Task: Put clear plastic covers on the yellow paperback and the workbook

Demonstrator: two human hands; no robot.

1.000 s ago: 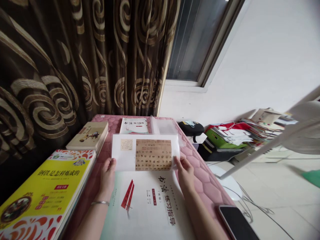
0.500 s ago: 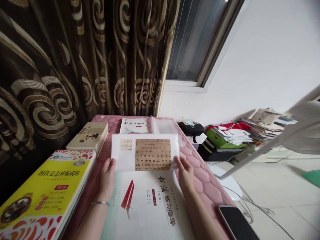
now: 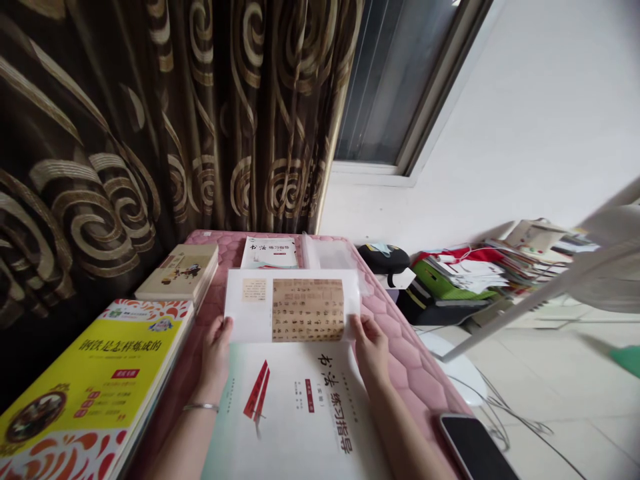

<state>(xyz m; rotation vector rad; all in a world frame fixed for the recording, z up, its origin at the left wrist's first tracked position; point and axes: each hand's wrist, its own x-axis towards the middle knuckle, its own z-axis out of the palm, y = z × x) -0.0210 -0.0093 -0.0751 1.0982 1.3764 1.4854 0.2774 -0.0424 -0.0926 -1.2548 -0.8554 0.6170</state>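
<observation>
Between my hands is a calligraphy workbook (image 3: 290, 407), its white cover printed with Chinese characters and a red shape. A white panel with a brown manuscript picture (image 3: 309, 308) lies at its far end. Clear plastic shows along that panel's right edge. My left hand (image 3: 216, 350) is closed on the left edge of the book, thumb on top; a silver bangle circles the wrist. On the opposite edge, my right hand (image 3: 371, 347) pinches the book and the plastic. The fingers beneath are hidden.
Beyond the workbook lie another calligraphy workbook (image 3: 270, 252) and clear plastic sleeves (image 3: 327, 255) on the pink quilted surface (image 3: 415, 363). A yellow book (image 3: 95, 373) and a beige book stack (image 3: 177, 272) sit left. A phone (image 3: 475, 443) rests near the right edge, beside a white fan stand (image 3: 505, 320).
The view has shifted very slightly, so things appear a little farther right. Both hands keep their hold on the workbook, which has hardly moved.
</observation>
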